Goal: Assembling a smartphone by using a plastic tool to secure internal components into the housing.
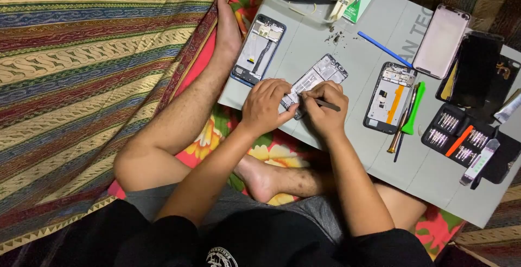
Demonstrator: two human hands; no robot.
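Note:
An opened phone frame (319, 76) with its insides showing lies tilted on the grey work mat (353, 50). My left hand (266, 104) grips the near end of that frame and holds it down. My right hand (324, 108) is closed around a thin dark tool (329, 105), whose tip I cannot see behind the fingers; it seems to rest on the frame's near end. The two hands touch over the phone.
Another opened phone (259, 49) lies at the mat's left edge by my foot, a third (391, 96) to the right. A screwdriver bit set (467, 139), green pry tool (414, 108), blue stick (384, 49), pink back cover (440, 40) and black screen (477, 69) crowd the right.

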